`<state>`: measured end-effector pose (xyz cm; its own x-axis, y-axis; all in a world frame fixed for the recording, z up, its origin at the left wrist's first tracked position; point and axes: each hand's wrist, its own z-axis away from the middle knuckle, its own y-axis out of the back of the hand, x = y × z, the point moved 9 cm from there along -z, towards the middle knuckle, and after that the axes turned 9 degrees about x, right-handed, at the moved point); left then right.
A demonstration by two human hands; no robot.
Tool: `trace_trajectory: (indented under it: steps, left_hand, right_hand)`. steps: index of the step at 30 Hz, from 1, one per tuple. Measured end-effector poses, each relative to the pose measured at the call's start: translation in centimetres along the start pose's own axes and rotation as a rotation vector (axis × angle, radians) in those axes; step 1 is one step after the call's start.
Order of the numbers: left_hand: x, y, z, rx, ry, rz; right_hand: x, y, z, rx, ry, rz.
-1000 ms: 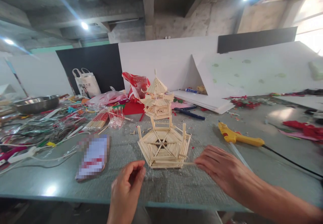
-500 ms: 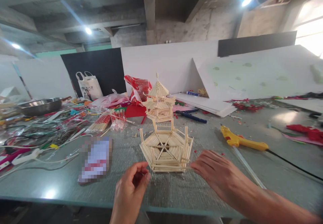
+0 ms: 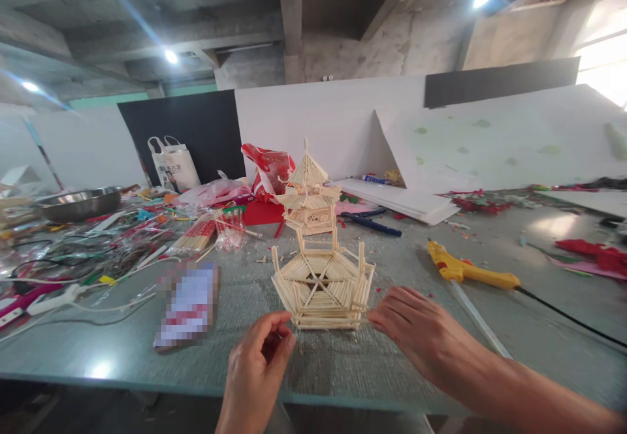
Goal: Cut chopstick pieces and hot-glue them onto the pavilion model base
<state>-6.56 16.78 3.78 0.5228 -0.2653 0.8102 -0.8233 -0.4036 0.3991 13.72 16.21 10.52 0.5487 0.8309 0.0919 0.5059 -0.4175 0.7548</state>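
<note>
A hexagonal base built of pale wooden sticks (image 3: 321,287) stands on the grey table (image 3: 343,369) in front of me. Behind it stands a small stick pagoda tower (image 3: 307,189) with a pointed roof. My right hand (image 3: 416,333) is at the base's front right corner, fingertips pinched on a thin stick lying along its bottom front edge. My left hand (image 3: 257,365) hovers just before the base's front left corner, thumb and fingers curled together; what they hold, if anything, is hidden.
A yellow glue gun (image 3: 465,269) with a black cord lies to the right. A blurred flat packet (image 3: 189,303) lies left of the base. Wires, stick bundles and a metal bowl (image 3: 78,202) clutter the left. Blue pliers (image 3: 372,222), white boards and red scraps sit behind.
The view has shifted slightly. My left hand has crept up towards the base's front left corner; my right hand stays at the front right corner on the thin stick.
</note>
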Motion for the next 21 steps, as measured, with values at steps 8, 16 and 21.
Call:
trace_trajectory:
  steps: [8,16,21]
  left_hand:
    - [0.12,-0.11,-0.16,0.005,-0.037,-0.012]
    - [0.62,0.02,-0.10,0.020,-0.054,-0.010]
    - [1.01,0.37,-0.07,0.045,-0.066,0.010]
  right_hand:
    - [0.08,0.13,-0.35,0.011,-0.004,-0.019]
    - [0.13,-0.28,-0.18,0.003,0.004,-0.009]
    - [-0.19,-0.02,-0.31,-0.001,0.017,0.035]
